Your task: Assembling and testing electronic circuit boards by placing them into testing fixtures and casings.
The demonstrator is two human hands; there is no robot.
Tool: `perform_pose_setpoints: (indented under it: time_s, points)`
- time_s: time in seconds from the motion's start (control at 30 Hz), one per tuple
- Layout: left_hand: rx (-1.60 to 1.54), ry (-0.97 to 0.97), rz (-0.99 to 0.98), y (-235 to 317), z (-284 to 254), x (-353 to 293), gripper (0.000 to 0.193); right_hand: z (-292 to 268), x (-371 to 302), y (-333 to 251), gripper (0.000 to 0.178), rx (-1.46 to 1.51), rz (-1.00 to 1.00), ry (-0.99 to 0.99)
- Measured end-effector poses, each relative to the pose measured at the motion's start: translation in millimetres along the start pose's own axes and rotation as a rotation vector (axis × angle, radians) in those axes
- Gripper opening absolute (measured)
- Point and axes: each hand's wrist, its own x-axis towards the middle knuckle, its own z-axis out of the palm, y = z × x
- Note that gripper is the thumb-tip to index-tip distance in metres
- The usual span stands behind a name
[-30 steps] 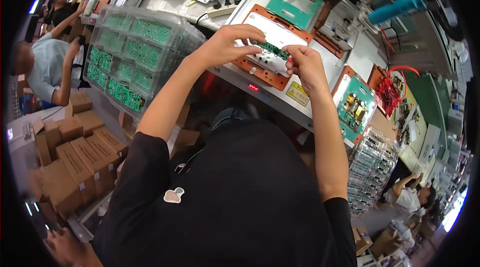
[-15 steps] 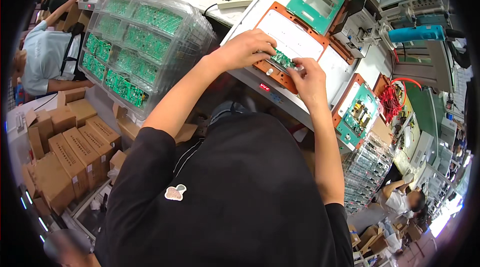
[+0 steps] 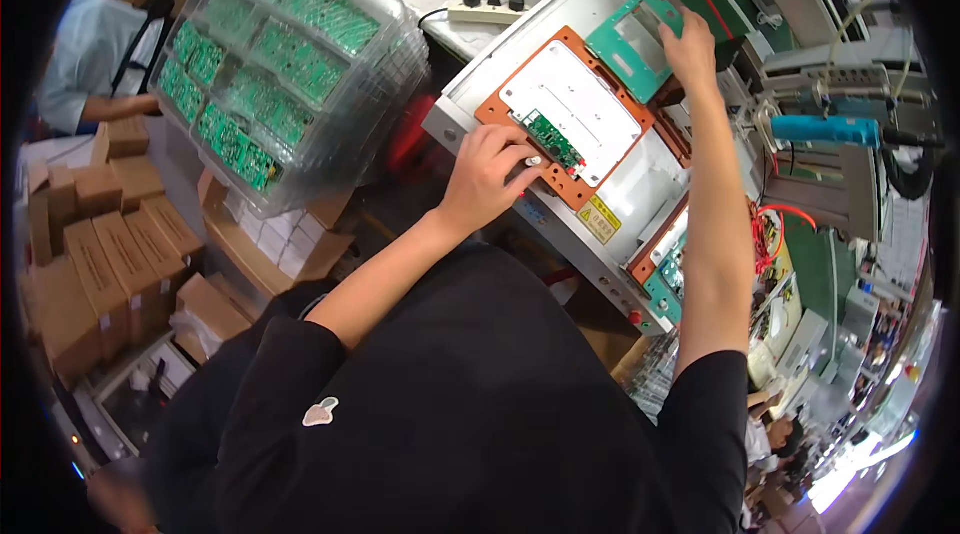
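Observation:
A green circuit board [image 3: 553, 140] lies along the near edge of a white panel [image 3: 590, 99], which sits in an orange fixture [image 3: 496, 110]. My left hand [image 3: 484, 179] is at the fixture's near edge beside a small pale knob [image 3: 533, 162], its fingers curled and pressed together; their tips are partly hidden. Beyond the panel is a green frame-shaped lid [image 3: 612, 50] with a rectangular window. My right hand [image 3: 692, 52] grips the lid's far right edge between thumb and fingers.
Clear trays of green boards [image 3: 285, 84] are stacked at the left. A power strip [image 3: 487, 13] lies behind the fixture. To the right are a blue cylindrical tool [image 3: 825, 130], red wires [image 3: 768, 239] and a second fixture [image 3: 665, 279]. Cardboard boxes [image 3: 110, 264] stand at lower left.
Both hands have left the circuit board, which now lies on the white panel. My right hand has moved away to the green lid; my left has drawn back to the fixture's near edge.

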Motion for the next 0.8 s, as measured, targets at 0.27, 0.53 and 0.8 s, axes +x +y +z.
perform_pose_setpoints:
  time_s: [0.27, 0.53, 0.8]
  points:
    - [0.174, -0.014, 0.149, 1.3, -17.3, 22.0, 0.036, -61.7, 26.2, -11.9, 0.05, 0.14, 0.177, -0.01]
    - [0.329, -0.235, 0.32, -11.2, -14.7, 27.8, 0.036, -110.8, -48.0, -102.0, 0.04, 0.412, -0.041, 0.214]
    - [0.356, -0.277, 0.271, -16.4, -5.3, 43.8, 0.037, -113.8, -79.6, -119.0, 0.028, 0.479, -0.085, 0.146]
